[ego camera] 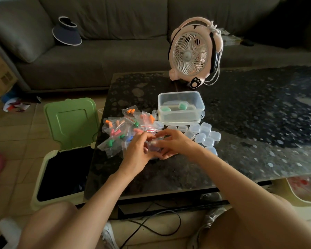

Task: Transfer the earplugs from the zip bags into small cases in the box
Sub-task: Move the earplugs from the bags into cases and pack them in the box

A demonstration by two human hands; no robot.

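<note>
Person seated at a dark table, both hands meeting over its near-left part.

Left hand and right hand: fingers of both curled in, pinching 1 small clear item between them. It is blurred, so I cannot tell whether it is a case or a bag. There is a bluish tint inside it.

Bags: loose heap touching the left hand's far side. Earplugs show through in orange, pink, green and blue.

Box: clear and open-topped, just behind the hands. It holds 2 filled cases, both with green contents.

Empty cases: cluster between the box and the right wrist, lids shut.

Pink fan stands behind the box. Bin with its green lid raised stands against the table's left edge. Sofa beyond, with a visor on its seat.
</note>
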